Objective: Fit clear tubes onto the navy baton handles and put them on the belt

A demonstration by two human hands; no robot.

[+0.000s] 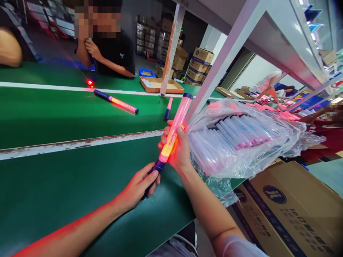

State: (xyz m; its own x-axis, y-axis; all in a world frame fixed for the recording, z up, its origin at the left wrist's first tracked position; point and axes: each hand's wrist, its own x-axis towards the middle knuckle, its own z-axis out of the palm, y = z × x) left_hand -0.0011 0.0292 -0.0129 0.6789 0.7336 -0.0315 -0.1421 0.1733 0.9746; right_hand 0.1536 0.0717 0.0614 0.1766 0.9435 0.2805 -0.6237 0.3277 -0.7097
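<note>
A lit red light baton (177,125) slants up and away from me over the green bench. Its dark blue handle is wrapped in my left hand (146,182). My right hand (180,146) grips the glowing clear tube around its lower middle, thumb on the near side. The tube shines yellow-orange near the handle and pink toward the dark end cap. Just right of my right hand lies a clear plastic bag (211,164) full of unlit tubes (241,132). Beyond my hands, a shorter baton (168,109) rests on the bench.
Another lit baton (116,101) lies across the green conveyor (48,117). A small red light (90,83) glows behind it. A person in black (112,53) sits opposite. White shelf posts (227,53) rise at right; cardboard boxes (289,203) stand below. A shallow carton (174,86) sits across the bench.
</note>
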